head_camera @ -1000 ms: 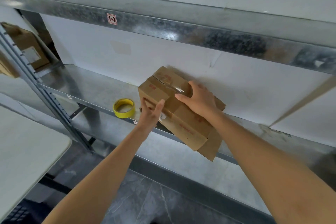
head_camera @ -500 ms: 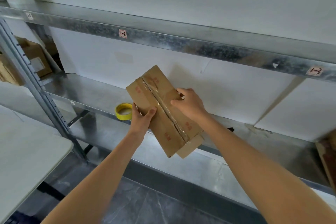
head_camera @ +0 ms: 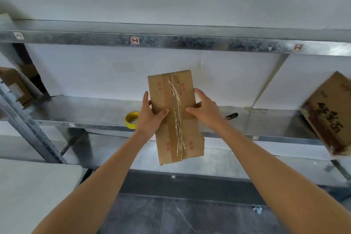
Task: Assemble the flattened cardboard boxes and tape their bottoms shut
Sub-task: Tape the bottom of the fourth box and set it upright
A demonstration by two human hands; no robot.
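A small brown cardboard box point(head_camera: 167, 138) is held up in front of the metal shelf, its taped face toward me, long side upright. Wrinkled clear tape runs down its middle seam. My left hand point(head_camera: 150, 118) grips its left edge with the thumb on the face. On the right edge sits my right hand point(head_camera: 204, 109), thumb pressed near the seam. A yellow tape roll point(head_camera: 131, 119) lies on the shelf just left of my left hand.
The galvanized shelf point(head_camera: 85, 112) spans the view, with an upper shelf beam point(head_camera: 190, 42) above. A small black tool point(head_camera: 232, 115) lies on the shelf to the right. A printed carton point(head_camera: 328, 114) tilts at far right; more boxes point(head_camera: 13, 83) sit far left. A white table point(head_camera: 34, 192) is lower left.
The box has been lifted off the shelf and turned from slanted to upright, taped seam facing me. Both hands shifted to its two sides. My view swung to the right.
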